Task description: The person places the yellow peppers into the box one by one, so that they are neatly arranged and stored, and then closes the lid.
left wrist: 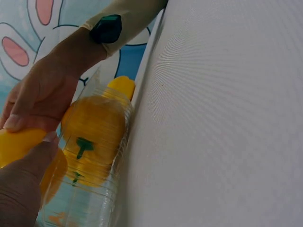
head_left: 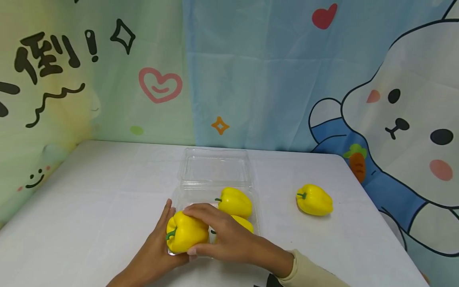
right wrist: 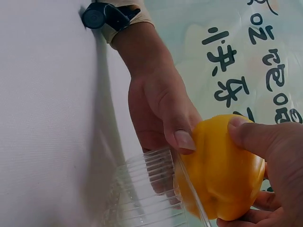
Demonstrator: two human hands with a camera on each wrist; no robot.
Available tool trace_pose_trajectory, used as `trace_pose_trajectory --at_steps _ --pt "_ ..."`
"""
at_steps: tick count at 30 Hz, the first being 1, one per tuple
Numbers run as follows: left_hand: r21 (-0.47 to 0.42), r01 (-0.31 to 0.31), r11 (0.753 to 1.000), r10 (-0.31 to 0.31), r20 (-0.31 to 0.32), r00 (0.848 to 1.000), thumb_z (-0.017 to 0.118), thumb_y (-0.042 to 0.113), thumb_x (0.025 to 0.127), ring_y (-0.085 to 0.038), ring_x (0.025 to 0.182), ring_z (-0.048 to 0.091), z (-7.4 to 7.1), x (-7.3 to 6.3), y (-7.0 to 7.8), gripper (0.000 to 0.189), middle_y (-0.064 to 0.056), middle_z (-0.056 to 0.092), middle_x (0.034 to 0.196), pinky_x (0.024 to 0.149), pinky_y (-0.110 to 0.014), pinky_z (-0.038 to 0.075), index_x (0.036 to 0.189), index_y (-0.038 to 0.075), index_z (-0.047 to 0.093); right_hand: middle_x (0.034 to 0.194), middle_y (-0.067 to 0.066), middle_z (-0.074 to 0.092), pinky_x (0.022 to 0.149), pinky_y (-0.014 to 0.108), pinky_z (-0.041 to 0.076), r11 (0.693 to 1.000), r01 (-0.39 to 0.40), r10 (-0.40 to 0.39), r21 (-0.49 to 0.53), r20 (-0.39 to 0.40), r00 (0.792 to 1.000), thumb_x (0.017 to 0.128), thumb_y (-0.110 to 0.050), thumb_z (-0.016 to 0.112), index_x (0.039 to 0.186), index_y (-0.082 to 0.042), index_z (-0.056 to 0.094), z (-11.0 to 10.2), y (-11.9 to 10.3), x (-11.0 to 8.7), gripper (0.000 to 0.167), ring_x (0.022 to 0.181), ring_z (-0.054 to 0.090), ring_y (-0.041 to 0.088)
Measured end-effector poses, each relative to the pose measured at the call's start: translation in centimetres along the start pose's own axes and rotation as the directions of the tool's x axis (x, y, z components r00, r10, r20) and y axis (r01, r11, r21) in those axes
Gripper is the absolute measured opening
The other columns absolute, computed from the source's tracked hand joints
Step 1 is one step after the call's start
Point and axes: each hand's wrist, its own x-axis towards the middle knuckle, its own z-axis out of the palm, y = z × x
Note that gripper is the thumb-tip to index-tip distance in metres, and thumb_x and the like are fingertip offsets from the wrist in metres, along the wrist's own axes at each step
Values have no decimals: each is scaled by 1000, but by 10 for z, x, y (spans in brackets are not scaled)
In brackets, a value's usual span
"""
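My right hand (head_left: 229,235) grips a yellow bell pepper (head_left: 188,233) from above, thumb on the near side and fingers on the far side. The pepper's green stem faces left. My left hand (head_left: 155,247) lies along the left side of the pepper and of a clear plastic clamshell box (head_left: 256,207), fingers mostly straight. In the right wrist view, the left thumb touches the held pepper (right wrist: 220,170), and its fingers show through the box wall. Inside the box are two more yellow bell peppers, a far one (head_left: 234,202) and a near one (head_left: 245,224) partly hidden by my right hand.
The box's lid (head_left: 216,165) stands open toward the back. Another yellow bell pepper (head_left: 314,200) lies on the white table (head_left: 89,211), right of the box. A printed cloth (head_left: 251,71) hangs behind the table.
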Motion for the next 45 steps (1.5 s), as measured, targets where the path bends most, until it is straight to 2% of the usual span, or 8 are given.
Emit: trace_pose_trajectory --at_steps 6,13,18,26,33,45 --pt "19 -16 1000 17 -9 1000 80 58 71 -44 140 22 -1 0 1 111 -11 -4 162 101 -65 30 155 10 23 143 0 44 107 32 37 997 -2 2 -73 7 1000 88 -28 74 145 -13 39 0 2 0 68 130 44 13" --pt "68 -10 998 11 -5 1000 77 62 72 -41 142 17 -1 -1 4 121 -11 -2 162 105 -59 27 152 -6 16 143 0 44 106 30 38 995 -12 15 -103 29 999 90 -31 72 145 -12 40 -2 4 0 66 129 44 11" --pt "71 5 997 -5 5 1000 77 62 72 -38 144 14 -1 -1 5 122 -8 -4 162 106 -56 25 152 -6 15 142 0 46 106 30 38 992 -11 17 -128 45 999 90 -33 72 143 -11 42 -2 6 0 65 129 45 11" --pt "63 -5 998 4 9 1000 77 61 72 -37 144 14 -1 -2 6 121 -8 -5 162 106 -53 25 153 -5 14 142 -1 46 106 32 38 982 -64 77 -175 63 995 90 -39 70 143 -13 43 -1 7 -2 65 128 45 10" --pt "50 17 999 -18 26 999 78 59 73 -38 142 20 -3 -3 7 122 -9 -7 162 105 -48 25 152 -6 12 139 -3 48 104 30 40 968 -94 116 -232 81 990 88 -45 70 142 -16 44 2 8 -1 66 123 48 9" --pt "37 -16 999 15 21 1000 80 54 73 -40 139 24 -1 -2 3 122 -10 -7 162 104 -47 27 152 -7 11 138 -7 49 104 32 39 951 -136 172 -278 110 979 88 -54 65 143 -21 43 1 9 -1 68 124 48 8"
